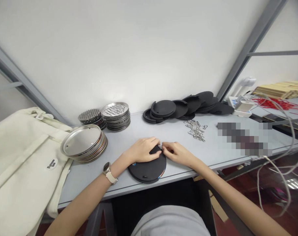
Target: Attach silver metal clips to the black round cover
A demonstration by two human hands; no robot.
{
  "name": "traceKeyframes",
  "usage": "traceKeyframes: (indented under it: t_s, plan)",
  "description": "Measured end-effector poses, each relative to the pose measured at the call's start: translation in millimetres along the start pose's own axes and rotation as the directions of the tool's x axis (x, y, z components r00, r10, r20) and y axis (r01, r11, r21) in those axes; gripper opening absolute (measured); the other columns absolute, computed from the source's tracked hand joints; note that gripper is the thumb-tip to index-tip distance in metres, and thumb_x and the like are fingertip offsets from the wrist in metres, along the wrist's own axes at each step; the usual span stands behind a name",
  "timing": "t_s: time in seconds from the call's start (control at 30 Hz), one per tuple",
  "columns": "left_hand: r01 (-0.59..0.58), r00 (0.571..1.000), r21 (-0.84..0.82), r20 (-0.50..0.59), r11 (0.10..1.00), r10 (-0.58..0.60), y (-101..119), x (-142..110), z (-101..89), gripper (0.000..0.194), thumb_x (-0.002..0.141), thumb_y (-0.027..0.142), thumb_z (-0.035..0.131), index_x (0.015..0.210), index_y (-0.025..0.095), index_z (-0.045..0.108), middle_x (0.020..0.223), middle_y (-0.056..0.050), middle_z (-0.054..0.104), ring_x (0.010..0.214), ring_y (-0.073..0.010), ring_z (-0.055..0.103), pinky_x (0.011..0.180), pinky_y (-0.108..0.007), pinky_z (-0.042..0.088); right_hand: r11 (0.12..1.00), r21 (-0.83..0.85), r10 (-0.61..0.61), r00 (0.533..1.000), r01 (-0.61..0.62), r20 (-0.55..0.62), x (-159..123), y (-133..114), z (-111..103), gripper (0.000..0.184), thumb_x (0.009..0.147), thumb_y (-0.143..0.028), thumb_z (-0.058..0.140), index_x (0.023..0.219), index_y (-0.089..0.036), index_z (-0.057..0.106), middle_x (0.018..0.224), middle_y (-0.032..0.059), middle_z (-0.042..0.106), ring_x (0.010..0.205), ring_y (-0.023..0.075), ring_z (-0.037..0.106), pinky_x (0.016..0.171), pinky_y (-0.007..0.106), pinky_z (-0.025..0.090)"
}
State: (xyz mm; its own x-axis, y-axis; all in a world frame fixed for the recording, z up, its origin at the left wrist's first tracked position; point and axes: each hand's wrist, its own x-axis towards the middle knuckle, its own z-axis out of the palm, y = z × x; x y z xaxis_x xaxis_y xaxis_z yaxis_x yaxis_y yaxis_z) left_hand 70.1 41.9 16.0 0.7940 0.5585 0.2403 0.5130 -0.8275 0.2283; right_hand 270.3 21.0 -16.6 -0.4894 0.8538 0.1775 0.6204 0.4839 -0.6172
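A black round cover [147,168] lies flat near the table's front edge, with a thin coloured strip showing along its lower right rim. Over its upper part rests my left hand [146,150], fingers and thumb closed about the rim and steadying it. At the upper right of the rim, my right hand [175,152] pinches a small silver metal clip [160,147], partly hidden by the fingertips. Both hands meet at this clip. A loose pile of similar silver clips [196,130] lies to the right, beyond my right hand.
Stacked metal plates [83,141] and grater discs [115,109] stand at the left. More black round covers [165,108] lie overlapping along the wall. A cream bag [28,157] sits at the left edge. White cables [284,183] and red cords [274,103] are at the right.
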Motion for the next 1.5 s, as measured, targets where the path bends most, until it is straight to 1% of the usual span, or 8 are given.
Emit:
traceKeyframes:
  t_s: [0.07, 0.23, 0.43, 0.53, 0.67, 1.0, 1.3, 1.5]
  plan:
    - [-0.006, 1.000, 0.013, 0.007, 1.000, 0.006, -0.2, 0.3, 0.1, 0.013, 0.087, 0.031, 0.048, 0.092, 0.019, 0.051, 0.086, -0.003, 0.057, 0.074, -0.0170, 0.055, 0.065, -0.027, 0.039, 1.000, -0.004, 0.001, 1.000, -0.001, -0.001, -0.3, 0.3, 0.1, 0.025, 0.088, -0.026, 0.040, 0.063, -0.019, 0.040, 0.054, -0.0052, 0.041, 0.049, 0.0088, 0.036, 0.051, 0.022, 0.026]
    - [-0.014, 1.000, -0.013, 0.010, 1.000, 0.014, -2.5, 0.5, 1.0, 0.013, 0.088, 0.032, 0.048, 0.089, 0.019, 0.050, 0.082, -0.001, 0.054, 0.070, -0.0146, 0.051, 0.063, -0.025, 0.038, 1.000, -0.012, -0.012, 1.000, 0.012, -0.003, -0.1, 1.5, 0.8, 0.025, 0.089, -0.026, 0.039, 0.065, -0.019, 0.041, 0.055, -0.0049, 0.042, 0.049, 0.0086, 0.037, 0.051, 0.022, 0.026]
    - [0.009, 1.000, -0.126, 0.026, 0.992, -0.006, -6.4, 0.8, -0.1, 0.013, 0.086, 0.032, 0.052, 0.084, 0.019, 0.050, 0.076, 0.002, 0.049, 0.065, -0.0114, 0.046, 0.060, -0.023, 0.035, 1.000, -0.006, -0.023, 1.000, 0.023, -0.014, -0.1, 4.4, 2.8, 0.025, 0.091, -0.028, 0.038, 0.069, -0.019, 0.044, 0.057, -0.0042, 0.045, 0.050, 0.0087, 0.039, 0.052, 0.021, 0.027]
    - [0.019, 1.000, -0.162, 0.021, 0.987, -0.016, -7.5, 1.1, 0.1, 0.012, 0.084, 0.031, 0.053, 0.082, 0.019, 0.049, 0.074, 0.003, 0.048, 0.064, -0.0108, 0.044, 0.060, -0.022, 0.034, 0.999, -0.022, -0.025, 1.000, 0.025, -0.017, -0.2, 4.9, 3.2, 0.024, 0.091, -0.027, 0.039, 0.069, -0.019, 0.044, 0.057, -0.0041, 0.045, 0.050, 0.0087, 0.039, 0.051, 0.021, 0.027]
    - [0.018, 1.000, -0.191, 0.010, 0.981, -0.016, -7.8, 1.2, 0.8, 0.014, 0.083, 0.030, 0.055, 0.079, 0.019, 0.048, 0.073, 0.003, 0.047, 0.063, -0.0100, 0.043, 0.059, -0.022, 0.033, 0.999, -0.023, -0.034, 0.999, 0.034, -0.013, -0.6, 5.0, 3.6, 0.023, 0.092, -0.027, 0.037, 0.075, -0.018, 0.048, 0.060, -0.0034, 0.047, 0.051, 0.0092, 0.040, 0.052, 0.022, 0.027]
    - [0.024, 1.000, -0.204, 0.010, 0.979, -0.023, -9.2, 1.2, 2.3, 0.018, 0.083, 0.032, 0.056, 0.076, 0.018, 0.046, 0.072, 0.003, 0.047, 0.063, -0.0096, 0.043, 0.059, -0.022, 0.033, 1.000, -0.005, -0.028, 0.999, 0.027, -0.027, 0.0, 4.4, 4.0, 0.021, 0.092, -0.027, 0.037, 0.082, -0.017, 0.053, 0.060, -0.0036, 0.047, 0.051, 0.0095, 0.040, 0.052, 0.021, 0.028]
    - [0.027, 1.000, -0.211, 0.003, 0.977, -0.027, -8.9, 1.7, 2.7, 0.017, 0.082, 0.032, 0.055, 0.076, 0.018, 0.048, 0.072, 0.003, 0.048, 0.064, -0.0099, 0.044, 0.059, -0.022, 0.034, 1.000, 0.002, -0.024, 0.999, 0.024, -0.041, -0.7, 2.8, 3.8, 0.020, 0.091, -0.027, 0.038, 0.079, -0.018, 0.051, 0.058, -0.0043, 0.045, 0.051, 0.0094, 0.039, 0.052, 0.021, 0.028]
    - [0.035, 0.999, -0.213, 0.003, 0.976, -0.036, -8.6, 1.2, 4.0, 0.015, 0.081, 0.031, 0.054, 0.076, 0.018, 0.048, 0.072, 0.003, 0.048, 0.062, -0.0103, 0.044, 0.059, -0.023, 0.034, 0.999, 0.026, -0.022, 0.998, 0.023, -0.055, -0.9, 4.1, 3.1, 0.022, 0.091, -0.028, 0.038, 0.072, -0.019, 0.045, 0.056, -0.0055, 0.041, 0.049, 0.0088, 0.038, 0.051, 0.020, 0.028]
